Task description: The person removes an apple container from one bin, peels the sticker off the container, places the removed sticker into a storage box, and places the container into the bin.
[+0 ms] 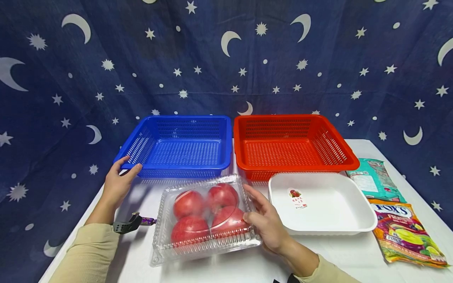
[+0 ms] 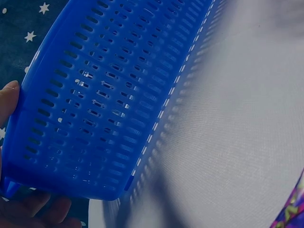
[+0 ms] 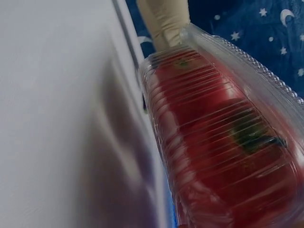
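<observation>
My right hand (image 1: pixel 267 222) grips the right side of a clear plastic clamshell box (image 1: pixel 161 236), thumb on top. Several red tomatoes (image 1: pixel 191 228) sit inside; a green stem end shows on one tomato (image 3: pixel 247 133) in the right wrist view. The box hangs tilted over the white table, its shadow below. At the front left corner of the blue basket (image 1: pixel 187 173), my left hand (image 1: pixel 118 182) holds the rim between thumb and fingers. In the left wrist view the thumb (image 2: pixel 8 100) touches the rim and the fingertips are below it, partly out of frame.
A red basket (image 1: pixel 293 167) stands right of the blue one. In front of it is a white tray (image 1: pixel 329 208) with a small sticker. At the right lie a teal packet (image 1: pixel 376 181) and a FOX'S candy bag (image 1: pixel 407 232). A purple wrapper (image 1: pixel 148 221) lies by my left wrist.
</observation>
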A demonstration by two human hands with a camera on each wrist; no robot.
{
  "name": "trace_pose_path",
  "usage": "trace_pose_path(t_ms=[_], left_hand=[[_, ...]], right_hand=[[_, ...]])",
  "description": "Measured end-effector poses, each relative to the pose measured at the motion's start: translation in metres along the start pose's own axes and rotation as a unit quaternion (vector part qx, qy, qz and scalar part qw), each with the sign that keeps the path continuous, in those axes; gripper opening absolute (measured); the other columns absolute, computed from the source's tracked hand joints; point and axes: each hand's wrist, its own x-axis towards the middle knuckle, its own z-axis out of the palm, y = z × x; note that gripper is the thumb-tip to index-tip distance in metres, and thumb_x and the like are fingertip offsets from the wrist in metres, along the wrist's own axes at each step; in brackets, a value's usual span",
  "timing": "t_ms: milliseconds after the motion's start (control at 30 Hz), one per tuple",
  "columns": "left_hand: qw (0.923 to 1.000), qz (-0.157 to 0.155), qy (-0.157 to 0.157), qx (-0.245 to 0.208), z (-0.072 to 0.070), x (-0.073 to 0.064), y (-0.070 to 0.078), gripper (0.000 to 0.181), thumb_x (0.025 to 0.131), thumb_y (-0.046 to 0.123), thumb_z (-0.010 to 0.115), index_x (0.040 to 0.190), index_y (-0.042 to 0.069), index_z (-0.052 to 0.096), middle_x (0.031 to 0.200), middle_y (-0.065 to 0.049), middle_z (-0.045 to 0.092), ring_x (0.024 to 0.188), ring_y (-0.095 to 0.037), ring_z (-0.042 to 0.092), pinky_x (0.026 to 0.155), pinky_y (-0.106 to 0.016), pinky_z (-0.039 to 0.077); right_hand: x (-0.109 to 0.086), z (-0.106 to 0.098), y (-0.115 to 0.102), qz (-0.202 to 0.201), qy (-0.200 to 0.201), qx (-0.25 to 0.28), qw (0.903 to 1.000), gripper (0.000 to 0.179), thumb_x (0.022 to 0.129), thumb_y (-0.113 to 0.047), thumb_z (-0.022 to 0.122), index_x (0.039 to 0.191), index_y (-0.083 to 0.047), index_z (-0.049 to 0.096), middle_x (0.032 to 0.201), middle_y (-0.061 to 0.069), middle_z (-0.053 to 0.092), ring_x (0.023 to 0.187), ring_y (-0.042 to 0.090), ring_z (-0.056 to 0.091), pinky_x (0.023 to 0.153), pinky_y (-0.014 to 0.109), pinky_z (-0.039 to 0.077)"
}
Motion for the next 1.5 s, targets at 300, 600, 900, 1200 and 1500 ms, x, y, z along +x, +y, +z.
trace_pose_path(t_ms=[300, 600, 900, 1200, 1500], left_hand=[[1.0000, 0.002, 0.000, -0.004, 0.000, 0.000, 0.001, 0.074, 0.100, 0.029, 0.062, 0.158, 0.006, 0.023, 0.150, -0.024, 0.035, 0.126, -0.032, 0.043, 0.084, -0.013, 0.042], [1.0000, 0.001, 0.001, 0.001, -0.001, 0.001, -0.001, 0.075, 0.099, 0.030, 0.062, 0.158, 0.006, 0.023, 0.149, -0.024, 0.037, 0.126, -0.031, 0.044, 0.086, -0.014, 0.042], [0.9997, -0.009, 0.008, 0.021, -0.001, 0.001, -0.001, 0.075, 0.099, 0.036, 0.061, 0.157, 0.005, 0.026, 0.152, -0.026, 0.033, 0.132, -0.036, 0.040, 0.101, -0.036, 0.040], [0.9985, -0.028, 0.038, 0.029, 0.012, 0.001, 0.009, 0.079, 0.098, 0.039, 0.061, 0.156, 0.004, 0.022, 0.149, -0.026, 0.036, 0.129, -0.035, 0.043, 0.104, -0.046, 0.037], [0.9970, -0.036, 0.036, 0.058, 0.006, -0.001, 0.012, 0.087, 0.096, 0.042, 0.062, 0.160, 0.006, 0.015, 0.154, -0.028, 0.032, 0.132, -0.039, 0.042, 0.109, -0.050, 0.035]], right_hand=[[-0.004, -0.010, -0.030, -0.056, -0.050, 0.090, 0.9931, 0.073, 0.083, 0.011, 0.046, 0.153, -0.002, 0.033, 0.142, 0.031, 0.032, 0.104, 0.027, 0.055, 0.074, 0.034, 0.058], [0.019, -0.020, -0.069, -0.117, -0.046, 0.110, 0.9860, 0.068, 0.087, 0.009, 0.041, 0.150, -0.014, 0.043, 0.149, 0.020, 0.030, 0.108, 0.025, 0.058, 0.076, 0.032, 0.058], [0.072, -0.021, -0.088, -0.119, 0.036, 0.110, 0.9861, 0.070, 0.088, 0.009, 0.040, 0.156, -0.004, 0.029, 0.147, 0.018, 0.038, 0.110, 0.021, 0.057, 0.082, 0.027, 0.055], [0.105, -0.010, -0.074, -0.096, 0.082, 0.117, 0.9850, 0.072, 0.087, 0.007, 0.044, 0.157, -0.008, 0.031, 0.140, 0.016, 0.047, 0.096, 0.019, 0.062, 0.076, 0.028, 0.056], [0.124, 0.006, -0.067, -0.092, 0.110, 0.111, 0.9834, 0.071, 0.084, 0.004, 0.049, 0.154, -0.009, 0.039, 0.139, 0.017, 0.049, 0.106, 0.028, 0.057, 0.083, 0.032, 0.054]])
